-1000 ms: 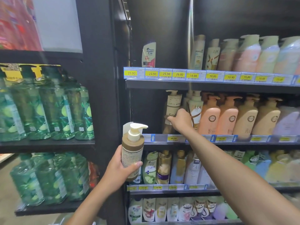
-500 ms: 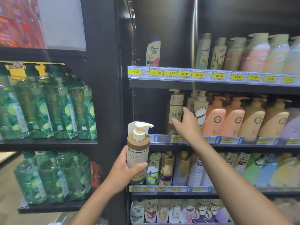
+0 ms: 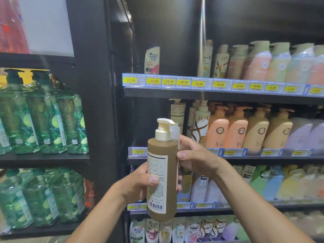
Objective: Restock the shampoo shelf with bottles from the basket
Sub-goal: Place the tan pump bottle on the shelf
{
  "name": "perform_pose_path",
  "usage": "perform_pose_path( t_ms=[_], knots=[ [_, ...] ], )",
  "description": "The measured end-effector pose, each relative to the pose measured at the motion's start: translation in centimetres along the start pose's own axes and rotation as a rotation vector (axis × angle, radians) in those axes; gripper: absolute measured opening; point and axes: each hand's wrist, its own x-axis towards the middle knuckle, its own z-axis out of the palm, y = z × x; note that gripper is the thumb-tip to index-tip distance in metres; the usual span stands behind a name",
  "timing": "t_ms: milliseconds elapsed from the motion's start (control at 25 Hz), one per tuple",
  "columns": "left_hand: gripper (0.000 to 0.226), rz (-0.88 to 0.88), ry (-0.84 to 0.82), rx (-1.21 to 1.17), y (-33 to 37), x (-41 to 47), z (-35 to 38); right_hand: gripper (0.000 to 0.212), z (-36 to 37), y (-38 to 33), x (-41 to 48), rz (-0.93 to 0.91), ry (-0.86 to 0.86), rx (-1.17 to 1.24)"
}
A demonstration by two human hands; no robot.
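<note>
Brown plastic forms the body of the pump bottle (image 3: 162, 174), which is topped by a cream pump head (image 3: 164, 128). The bottle is held upright in the air in front of the shampoo shelving, level with the left end of the middle shelf (image 3: 254, 157) and not resting on it. A white label with a barcode faces the camera on the bottle's near left side.

Left hand (image 3: 136, 184): grips the lower half of the bottle. The thumb lies across the label, and the fingers curl round the far side.

Right hand (image 3: 196, 156): grips the upper half of the bottle from the right. The thumb presses the near side of the body, and the fingers wrap behind the shoulder, just below the pump.

Middle shelf, left to right: a tall cream bottle (image 3: 178, 113) set back, a white LUX bottle (image 3: 201, 125), peach pump bottles (image 3: 228, 132), tan pump bottles (image 3: 268, 132), then lilac bottles at the far right, which are blurred.

Top shelf: a Head & Shoulders bottle (image 3: 152, 60) stands alone at the left, well apart from the row of bottles further right. Yellow price tags (image 3: 184, 82) line the shelf rail.

Left bay: green pump bottles (image 3: 43, 116) in clear film stand on two dark shelves, one above the other.
</note>
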Motion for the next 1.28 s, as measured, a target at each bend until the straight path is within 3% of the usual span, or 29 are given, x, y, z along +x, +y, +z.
perform_pose_path(
  t_ms=[160, 280, 440, 560, 720, 920, 1280],
  knots=[
    [0.066, 0.052, -0.106, -0.108, 0.1, 0.5, 0.9, 0.063, 0.2, -1.2, -0.4, -0.043, 0.082, -0.042],
    [0.094, 0.057, 0.186, -0.032, 0.6, 0.6, 0.7, 0.078, 0.2, -1.8, -0.3, -0.084, 0.276, -0.270],
    [0.072, 0.205, 0.596, 0.446, 2.1, 2.5, 2.0, 0.083, 0.6, -1.5, 0.5, -0.244, 0.702, -0.596],
    [0.059, 0.298, 0.816, 0.739, 3.1, 4.3, 1.7, 0.078, 0.5, -1.7, 1.2, -0.325, 0.878, -0.699],
    [0.059, 0.240, 0.786, 0.886, 5.2, 6.6, 0.3, 0.071, -1.8, -2.6, 1.2, -0.296, 0.876, -0.755],
    [0.053, 0.178, 0.652, 0.891, 7.4, 9.4, -1.2, 0.073, -4.8, -3.1, 0.6, -0.276, 0.871, -0.805],
    [0.049, 0.192, 0.666, 0.948, 4.9, 12.1, -3.2, 0.075, -6.5, -0.2, 0.6, -0.318, 0.940, -0.740]
  ],
)
